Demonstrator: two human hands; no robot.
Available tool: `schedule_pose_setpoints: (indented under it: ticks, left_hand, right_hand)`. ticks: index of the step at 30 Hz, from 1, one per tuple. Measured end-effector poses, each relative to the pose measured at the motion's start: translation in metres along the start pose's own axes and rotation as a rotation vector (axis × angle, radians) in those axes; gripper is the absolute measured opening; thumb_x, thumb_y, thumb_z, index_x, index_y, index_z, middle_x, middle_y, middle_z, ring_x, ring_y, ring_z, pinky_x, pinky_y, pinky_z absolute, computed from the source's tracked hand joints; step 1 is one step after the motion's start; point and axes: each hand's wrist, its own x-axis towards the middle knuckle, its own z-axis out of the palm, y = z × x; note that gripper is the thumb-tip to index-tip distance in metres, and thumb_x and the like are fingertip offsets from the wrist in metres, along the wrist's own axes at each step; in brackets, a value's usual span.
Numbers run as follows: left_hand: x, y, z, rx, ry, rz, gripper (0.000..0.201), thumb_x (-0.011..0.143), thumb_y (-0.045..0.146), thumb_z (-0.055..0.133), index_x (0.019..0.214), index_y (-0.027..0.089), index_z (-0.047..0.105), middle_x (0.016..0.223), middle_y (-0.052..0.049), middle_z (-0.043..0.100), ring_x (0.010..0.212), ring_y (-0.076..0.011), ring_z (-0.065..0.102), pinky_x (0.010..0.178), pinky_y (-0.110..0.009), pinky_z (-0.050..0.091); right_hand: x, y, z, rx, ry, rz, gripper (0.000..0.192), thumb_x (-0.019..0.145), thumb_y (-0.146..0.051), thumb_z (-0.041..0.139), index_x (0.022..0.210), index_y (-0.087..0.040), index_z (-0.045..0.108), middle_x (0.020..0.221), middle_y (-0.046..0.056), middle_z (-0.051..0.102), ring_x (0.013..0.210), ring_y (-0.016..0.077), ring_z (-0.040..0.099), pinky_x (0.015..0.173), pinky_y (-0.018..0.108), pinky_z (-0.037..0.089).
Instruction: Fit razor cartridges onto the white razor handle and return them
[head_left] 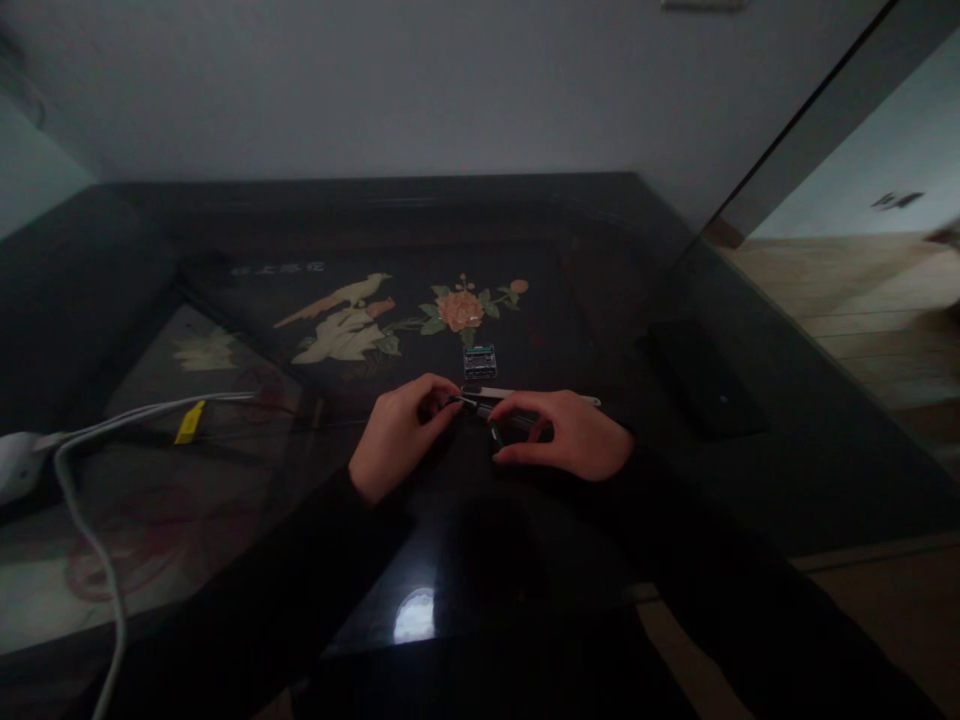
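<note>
Close to the middle of the dark glossy table, my left hand (405,428) pinches a small thin item with a pale, shiny tip; its kind is too small to make out. Just to its right, my right hand (562,432) grips a small dark block-like piece (495,436) between thumb and fingers. Behind both hands lies a slim tool with a white handle and a dark end (517,393), partly covered by the right hand. A small clear case (480,361) with dark and teal parts rests beyond it.
A dark phone-like slab (705,378) lies on the table (810,470) at the right. White cables (101,545) with a yellow tag (191,422) run from a white plug or adapter (19,465) at the left. A pale wall (390,90) stands behind the table.
</note>
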Motion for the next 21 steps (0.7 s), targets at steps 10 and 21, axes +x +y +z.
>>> schedule_pose_setpoints:
  ticks: [10, 21]
  left_hand:
    - [-0.002, 0.021, -0.011, -0.573, 0.031, -0.155, 0.027, 0.073, 0.027, 0.074, 0.097, 0.016, 0.071, 0.096, -0.006, 0.072, 0.086, -0.0179, 0.066, 0.081, -0.03, 0.051]
    - [-0.007, 0.024, -0.002, -0.725, -0.057, -0.1, 0.012, 0.076, 0.026, 0.072, 0.084, 0.017, 0.074, 0.101, -0.007, 0.071, 0.092, -0.0202, 0.065, 0.079, -0.03, 0.053]
  right_hand:
    - [0.0, -0.008, 0.002, 0.375, 0.084, -0.102, 0.037, 0.07, -0.03, 0.078, 0.102, -0.014, 0.065, 0.1, 0.008, 0.071, 0.091, 0.0182, 0.067, 0.078, 0.03, 0.055]
    - [0.001, -0.007, 0.0, 0.808, -0.023, -0.097, 0.04, 0.068, -0.029, 0.082, 0.101, -0.015, 0.065, 0.091, 0.005, 0.073, 0.085, 0.0131, 0.068, 0.079, 0.028, 0.054]
